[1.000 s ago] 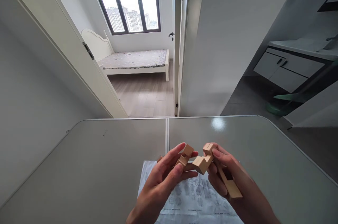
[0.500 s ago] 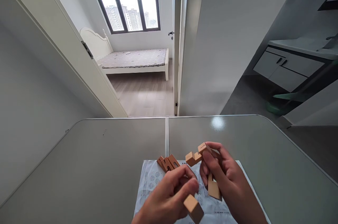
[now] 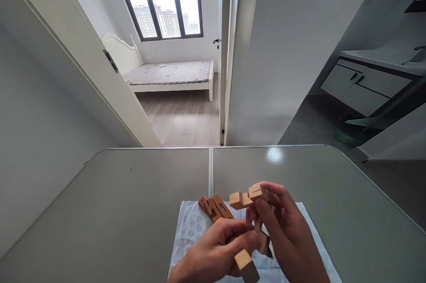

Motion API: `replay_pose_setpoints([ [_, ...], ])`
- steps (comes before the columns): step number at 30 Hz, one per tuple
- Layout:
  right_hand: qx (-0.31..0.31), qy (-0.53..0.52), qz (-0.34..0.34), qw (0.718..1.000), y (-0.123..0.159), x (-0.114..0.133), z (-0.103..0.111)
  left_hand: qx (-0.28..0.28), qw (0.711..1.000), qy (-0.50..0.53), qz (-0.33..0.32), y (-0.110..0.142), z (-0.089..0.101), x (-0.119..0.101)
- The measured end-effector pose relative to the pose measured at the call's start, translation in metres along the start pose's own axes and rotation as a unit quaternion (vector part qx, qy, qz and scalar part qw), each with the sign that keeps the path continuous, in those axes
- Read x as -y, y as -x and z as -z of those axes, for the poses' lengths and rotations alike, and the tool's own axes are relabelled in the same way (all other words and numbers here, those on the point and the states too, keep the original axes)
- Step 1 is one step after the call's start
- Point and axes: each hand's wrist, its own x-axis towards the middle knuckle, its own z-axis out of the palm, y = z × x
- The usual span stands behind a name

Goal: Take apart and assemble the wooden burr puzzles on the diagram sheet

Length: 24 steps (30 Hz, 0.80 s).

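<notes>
Notched light-wood puzzle pieces (image 3: pixel 258 192) are pinched between the thumb and fingers of my right hand (image 3: pixel 282 221). They cross each other, one sticking out to the left and another hanging downward. My left hand (image 3: pixel 221 245) grips a light-wood puzzle bar (image 3: pixel 246 266), whose square end pokes out below the thumb. Its fingertips are close to the lower part of the right hand's pieces; whether they touch I cannot tell. Behind the left hand, several reddish-brown notched wooden pieces (image 3: pixel 214 207) lie side by side on a printed paper sheet (image 3: pixel 189 223). My fingers hide parts of the held pieces.
The paper lies on a grey folding table (image 3: pixel 159 185) with a metal seam (image 3: pixel 211 172) down its middle. Beyond the far edge, a doorway shows a bed (image 3: pixel 173 74). A sink cabinet (image 3: pixel 366 81) stands off to the right.
My left hand has moved slightly right, bringing its bar closer to the pieces in my right hand. The right hand's pieces have turned a little.
</notes>
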Motion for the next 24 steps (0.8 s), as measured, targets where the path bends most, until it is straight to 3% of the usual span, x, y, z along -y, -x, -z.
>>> replay_pose_setpoints([
  [4, -0.093, -0.028, 0.015, 0.995, -0.003, -0.001, 0.01, 0.033, 0.993, 0.113, -0.01, -0.004, 0.008, 0.011],
  [6, -0.099, -0.058, 0.032, 0.993, -0.006, 0.0, 0.016, 0.044, 0.986, 0.159, -0.021, -0.005, 0.013, 0.017],
  [12, 0.014, -0.159, -0.035, 0.986, -0.014, -0.001, 0.023, 0.021, 0.973, 0.223, -0.047, -0.008, 0.021, 0.028],
  [17, 0.02, -0.169, -0.065, 0.983, -0.01, 0.0, 0.02, 0.019, 0.969, 0.239, -0.052, -0.01, 0.023, 0.028],
  [24, 0.075, -0.167, -0.113, 0.977, -0.004, 0.016, 0.012, 0.032, 0.966, 0.25, -0.054, -0.009, 0.023, 0.023],
])
